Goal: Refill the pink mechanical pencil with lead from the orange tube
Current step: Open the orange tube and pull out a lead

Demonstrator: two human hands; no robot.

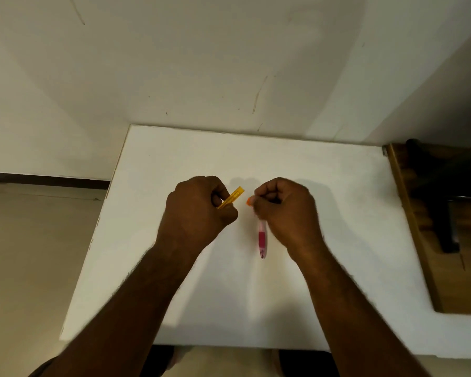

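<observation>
Presently my left grip (pixel 201 205) is closed in a fist around the orange tube (pixel 231 197), which sticks out from between thumb and fingers and points toward 2 o'clock, its open end up and clear of the table (pixel 337 240). My right grip (pixel 283 208) is likewise closed, pinching a small orange cap (pixel 248 201) at the fingertips, on the side facing the tube. The cap and the tube mouth are near each other but apart. The pink mechanical pencil (pixel 262 239) hangs below my right grip, running toward 6 o'clock with its tip lowest; its upper end is hidden behind my fingers, so I cannot tell exactly how it is held. Both hands sit over the middle of the white table, left at 9 o'clock of the pencil, right at 3 o'clock. At the table's 3 o'clock edge lies a wooden surface (pixel 419 240) carrying a dark object (pixel 443 202) I cannot identify.
</observation>
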